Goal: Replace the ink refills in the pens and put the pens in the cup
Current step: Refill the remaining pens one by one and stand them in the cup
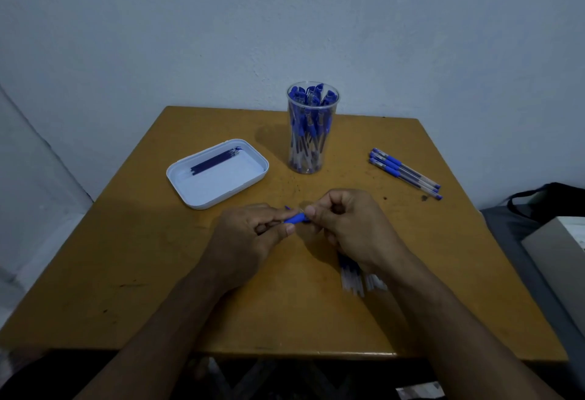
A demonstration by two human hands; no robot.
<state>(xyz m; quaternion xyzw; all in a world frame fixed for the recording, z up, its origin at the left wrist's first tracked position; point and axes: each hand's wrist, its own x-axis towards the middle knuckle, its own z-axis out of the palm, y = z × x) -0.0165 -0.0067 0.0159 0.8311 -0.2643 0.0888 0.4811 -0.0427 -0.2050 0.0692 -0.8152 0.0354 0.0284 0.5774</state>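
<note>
Pen (pixel 295 218): over the table's (pixel 133 273) middle, toward the near edge, held between both your hands.
Left hand (pixel 250 235): fingers pinch the blue grip section.
Right hand (pixel 345 225): fingertips pinch the other end; which part is hidden.
Step, as judged: unscrewing or reseating the tip.
Advice: keep both halves in line and twist gently.
Refills (pixel 215 160): in the white tray (pixel 221 190), left of centre.
Cup (pixel 311 127): toward the far edge, already crowded with pens.

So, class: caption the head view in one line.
Both hands, left and right, grip a pen before the cup and tray.
</note>
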